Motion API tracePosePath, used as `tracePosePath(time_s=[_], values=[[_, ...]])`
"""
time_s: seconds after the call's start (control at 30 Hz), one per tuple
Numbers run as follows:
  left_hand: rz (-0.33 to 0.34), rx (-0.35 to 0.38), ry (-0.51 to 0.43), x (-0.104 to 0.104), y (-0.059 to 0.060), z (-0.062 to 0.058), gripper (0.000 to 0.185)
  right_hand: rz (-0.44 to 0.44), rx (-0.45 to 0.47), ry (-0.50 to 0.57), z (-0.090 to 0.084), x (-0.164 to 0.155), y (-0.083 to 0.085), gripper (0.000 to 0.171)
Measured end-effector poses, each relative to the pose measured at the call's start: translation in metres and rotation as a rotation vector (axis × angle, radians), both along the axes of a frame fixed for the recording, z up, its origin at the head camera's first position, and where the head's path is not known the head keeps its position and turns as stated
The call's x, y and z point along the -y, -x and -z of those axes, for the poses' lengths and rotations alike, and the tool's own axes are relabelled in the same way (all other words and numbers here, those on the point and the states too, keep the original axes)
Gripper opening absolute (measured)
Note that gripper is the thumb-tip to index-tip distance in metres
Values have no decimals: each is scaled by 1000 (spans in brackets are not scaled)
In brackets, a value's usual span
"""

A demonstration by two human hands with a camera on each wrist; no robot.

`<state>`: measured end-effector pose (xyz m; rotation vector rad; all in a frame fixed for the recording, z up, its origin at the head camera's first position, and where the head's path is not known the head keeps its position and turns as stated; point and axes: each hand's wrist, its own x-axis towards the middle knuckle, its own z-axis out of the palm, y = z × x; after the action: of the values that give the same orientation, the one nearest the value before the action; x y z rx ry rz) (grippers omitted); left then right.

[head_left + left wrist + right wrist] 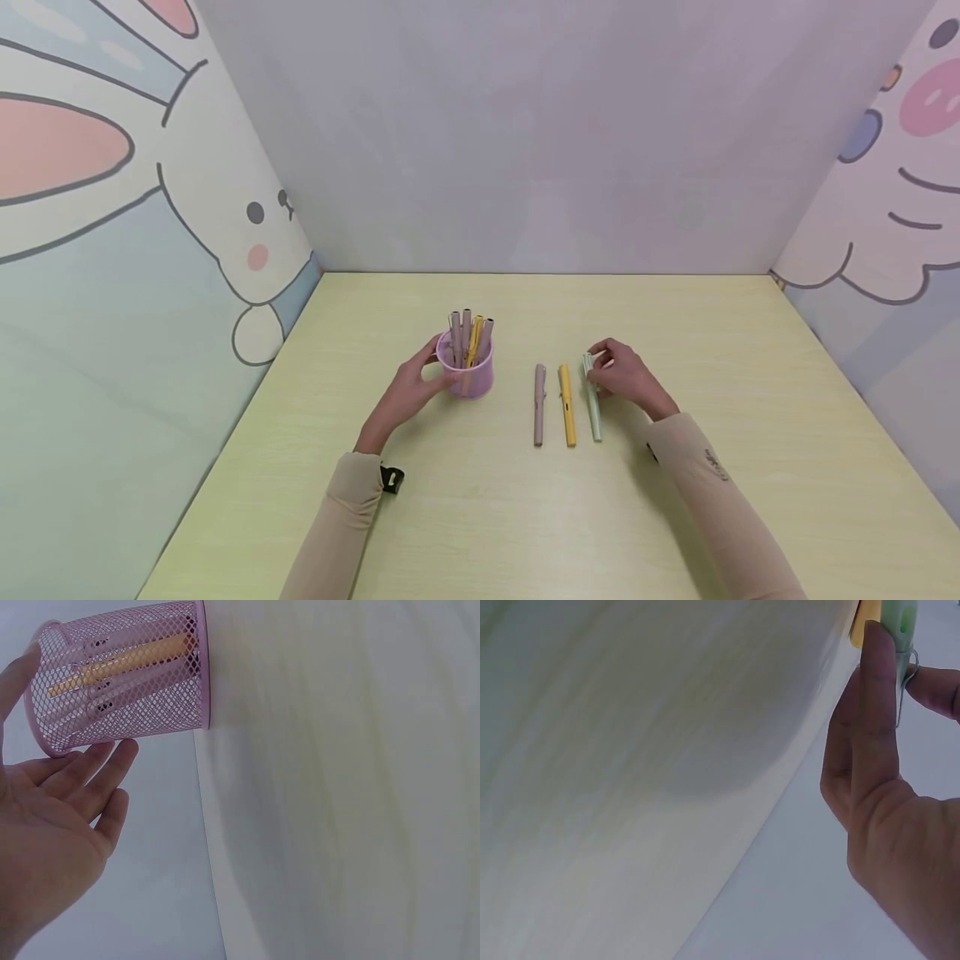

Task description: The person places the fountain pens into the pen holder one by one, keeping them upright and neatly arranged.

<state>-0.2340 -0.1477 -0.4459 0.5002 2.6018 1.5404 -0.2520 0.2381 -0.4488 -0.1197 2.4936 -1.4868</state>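
Note:
My left hand holds a pink mesh pen holder by its side, thumb in front and fingers around the back. In the left wrist view the thumb is at the rim of the pen holder and the fingers lie along its side. Several mauve pens and a yellow pen stand inside. My right hand pinches the clip end of a mint-green pen, which lies on the table. In the right wrist view, thumb and fingers meet at the clip of this pen.
Left of the green pen lie a yellow pen and a mauve pen, roughly parallel to it. The pale wooden table meets a plain back wall. Side walls with cartoon animals stand left and right.

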Motion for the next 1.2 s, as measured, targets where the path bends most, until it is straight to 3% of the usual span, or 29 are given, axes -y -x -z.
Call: tracePosePath(time_s=[0.3, 0.6, 0.9, 1.2], values=[[-1, 0, 3, 0, 0, 0, 78, -16, -65, 102, -4, 1, -3, 46], [-4, 5, -3, 0, 1, 0, 78, 4, -158, 123, -4, 1, 0, 47], [-2, 5, -12, 0, 0, -1, 77, 0, -249, 208, -6, 3, 0, 46], [-4, -8, 27, 0, 0, 0, 78, -3, -359, 294, -11, 6, 0, 45]])
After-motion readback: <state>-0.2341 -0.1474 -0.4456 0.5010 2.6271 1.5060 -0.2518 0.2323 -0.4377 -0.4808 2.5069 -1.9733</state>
